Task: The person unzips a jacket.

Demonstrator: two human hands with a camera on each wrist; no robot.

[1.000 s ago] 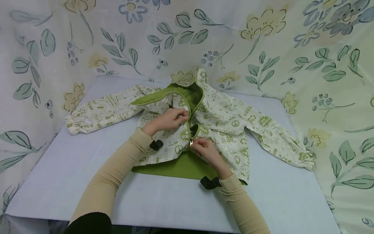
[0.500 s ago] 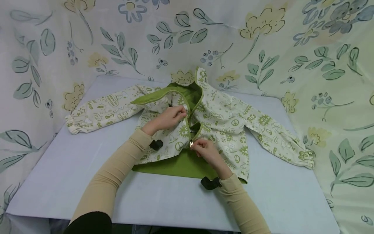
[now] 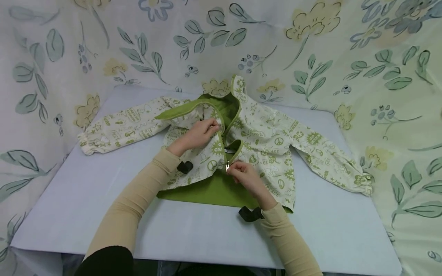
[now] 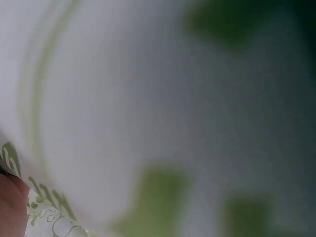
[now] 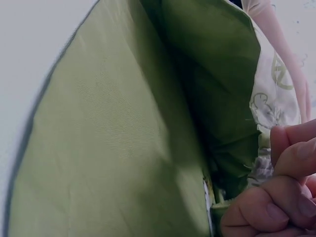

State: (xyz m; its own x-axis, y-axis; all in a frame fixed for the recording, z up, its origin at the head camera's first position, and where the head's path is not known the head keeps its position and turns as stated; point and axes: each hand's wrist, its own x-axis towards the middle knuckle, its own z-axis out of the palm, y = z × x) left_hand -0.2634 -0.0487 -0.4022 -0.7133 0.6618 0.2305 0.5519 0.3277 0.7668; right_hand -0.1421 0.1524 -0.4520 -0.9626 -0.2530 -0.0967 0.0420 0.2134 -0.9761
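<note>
A white jacket (image 3: 262, 130) with green print and green lining (image 3: 207, 193) lies spread on the table in the head view. Its green front zipper (image 3: 221, 132) is joined at the lower end and gapes above. My left hand (image 3: 200, 134) grips the left front edge beside the zipper teeth. Lower down, my right hand (image 3: 245, 176) pinches the zipper's bottom end, where a metal slider (image 3: 227, 167) shows at the fingertips. Curled fingers (image 5: 291, 163) appear beside the lining in the right wrist view; their exact hold is partly hidden. Blurred jacket cloth (image 4: 123, 98) fills the left wrist view.
The white table (image 3: 186, 234) carries the jacket, whose sleeves (image 3: 127, 124) stretch out to both sides. A floral curtain (image 3: 138, 46) hangs behind and at the sides. Black wrist straps (image 3: 251, 214) sit near both cuffs.
The head view has shifted slightly. My left hand has moved a little away from me, and the gap between the fronts above the slider looks slightly wider. Both hands keep their hold.
</note>
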